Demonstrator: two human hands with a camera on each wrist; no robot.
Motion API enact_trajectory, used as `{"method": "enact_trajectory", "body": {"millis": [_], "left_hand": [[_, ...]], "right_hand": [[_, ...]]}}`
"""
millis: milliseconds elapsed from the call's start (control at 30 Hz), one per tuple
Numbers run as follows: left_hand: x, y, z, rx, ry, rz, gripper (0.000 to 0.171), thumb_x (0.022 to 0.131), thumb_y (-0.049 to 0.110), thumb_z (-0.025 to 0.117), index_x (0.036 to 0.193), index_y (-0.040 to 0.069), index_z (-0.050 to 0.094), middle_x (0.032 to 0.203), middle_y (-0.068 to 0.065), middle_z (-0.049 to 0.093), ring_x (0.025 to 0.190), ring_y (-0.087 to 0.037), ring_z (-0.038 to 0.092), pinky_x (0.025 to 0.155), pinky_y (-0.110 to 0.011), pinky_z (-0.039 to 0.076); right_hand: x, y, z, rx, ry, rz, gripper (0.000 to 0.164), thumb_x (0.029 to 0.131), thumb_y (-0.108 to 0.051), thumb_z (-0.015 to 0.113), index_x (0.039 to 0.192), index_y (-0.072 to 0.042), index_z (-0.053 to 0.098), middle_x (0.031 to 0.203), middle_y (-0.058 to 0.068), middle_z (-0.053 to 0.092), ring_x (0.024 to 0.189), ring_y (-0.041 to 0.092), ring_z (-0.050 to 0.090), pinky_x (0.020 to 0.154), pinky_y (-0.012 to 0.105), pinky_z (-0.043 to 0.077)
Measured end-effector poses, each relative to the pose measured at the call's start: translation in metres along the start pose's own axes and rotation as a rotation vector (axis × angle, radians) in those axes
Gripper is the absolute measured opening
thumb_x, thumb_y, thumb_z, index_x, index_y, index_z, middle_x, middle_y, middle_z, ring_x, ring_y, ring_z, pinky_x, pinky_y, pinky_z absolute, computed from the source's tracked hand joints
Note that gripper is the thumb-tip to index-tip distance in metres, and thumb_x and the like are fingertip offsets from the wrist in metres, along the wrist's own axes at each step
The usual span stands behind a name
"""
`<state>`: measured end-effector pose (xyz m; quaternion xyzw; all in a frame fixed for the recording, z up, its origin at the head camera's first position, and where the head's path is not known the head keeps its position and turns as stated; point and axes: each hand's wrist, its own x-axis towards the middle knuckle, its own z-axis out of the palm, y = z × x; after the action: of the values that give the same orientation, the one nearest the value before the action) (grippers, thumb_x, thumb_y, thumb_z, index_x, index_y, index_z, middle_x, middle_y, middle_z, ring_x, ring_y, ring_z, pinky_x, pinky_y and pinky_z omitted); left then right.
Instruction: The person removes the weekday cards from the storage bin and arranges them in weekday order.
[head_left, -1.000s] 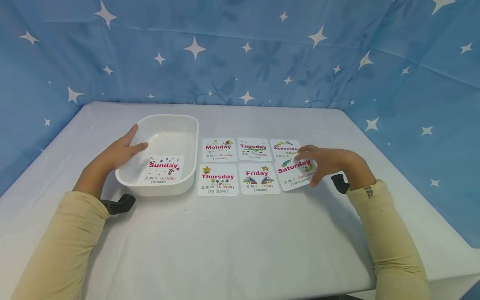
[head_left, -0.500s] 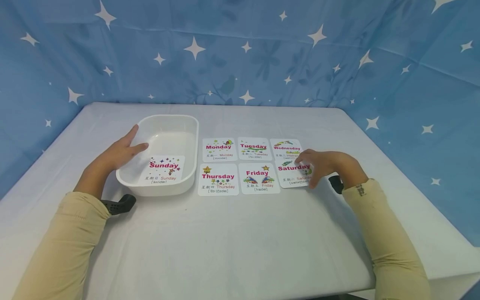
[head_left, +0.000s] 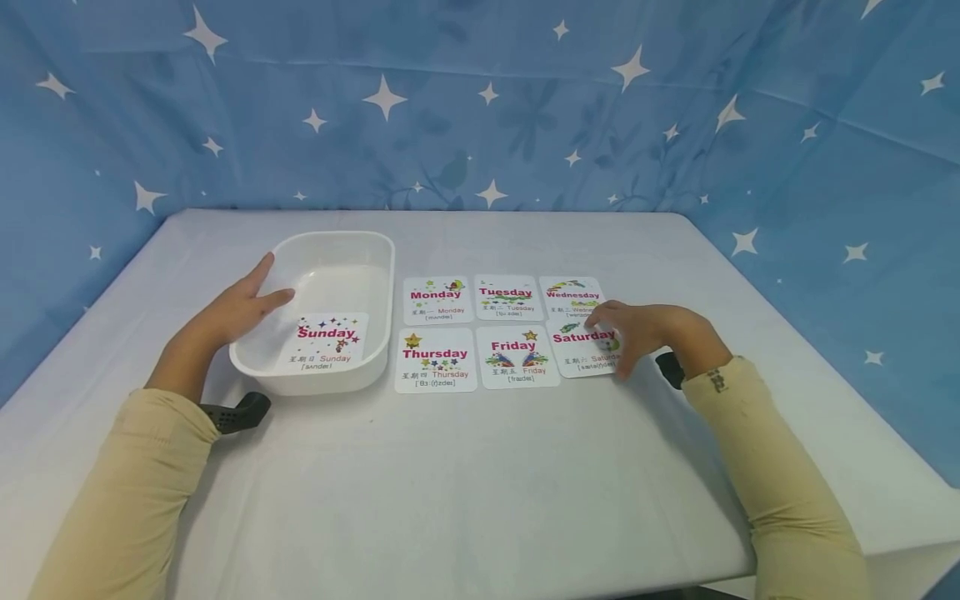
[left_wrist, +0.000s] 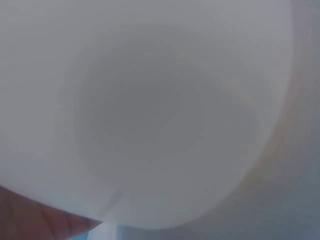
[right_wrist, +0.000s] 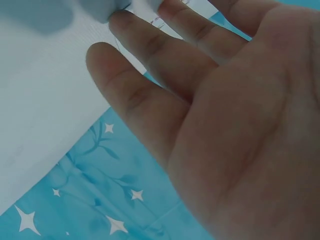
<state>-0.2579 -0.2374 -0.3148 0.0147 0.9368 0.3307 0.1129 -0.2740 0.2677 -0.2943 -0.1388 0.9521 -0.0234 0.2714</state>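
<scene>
My left hand [head_left: 232, 312] grips the left rim of a white plastic tub [head_left: 318, 382], with the thumb over the inside; fingers on the outer side show at the lower left of the left wrist view. A Sunday card [head_left: 325, 342] lies at the tub's near end. My right hand [head_left: 656, 332] holds the right side of a Saturday card [head_left: 581, 354], which lies nearly level. Its top edge overlaps the lower part of the Wednesday card [head_left: 567, 293]. In the right wrist view the palm and outstretched fingers hide most of the card.
Left of Saturday lie the Friday card [head_left: 517, 358] and the Thursday card [head_left: 435, 362]. Behind them are the Monday card [head_left: 437, 302] and the Tuesday card [head_left: 507, 298]. All rest on a white-covered table [head_left: 450, 492]. A blue starry cloth [head_left: 450, 108] hangs behind.
The tilted Saturday card has been straightened and set nearly in line with Friday, and the right hand has shifted slightly down with it. The left hand has stayed on the tub.
</scene>
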Motion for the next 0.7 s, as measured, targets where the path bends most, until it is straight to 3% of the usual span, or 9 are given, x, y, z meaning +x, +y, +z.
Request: {"method": "enact_trajectory", "body": {"millis": [700], "left_hand": [[0.0011,-0.0024,-0.0003,-0.008,-0.003,0.008,0.079,0.095,0.049,0.032,0.141,0.014,-0.022,0.148,-0.018,-0.019,0.135,-0.046,-0.010,0.106,-0.064,0.003]], "right_hand": [[-0.0002,-0.0034,0.0012,0.010,0.002,0.019,0.084,0.064,-0.021,0.082,0.135,-0.015,0.038,0.141,0.014,0.029,0.120,0.035,0.033,0.098,0.061,0.032]]}}
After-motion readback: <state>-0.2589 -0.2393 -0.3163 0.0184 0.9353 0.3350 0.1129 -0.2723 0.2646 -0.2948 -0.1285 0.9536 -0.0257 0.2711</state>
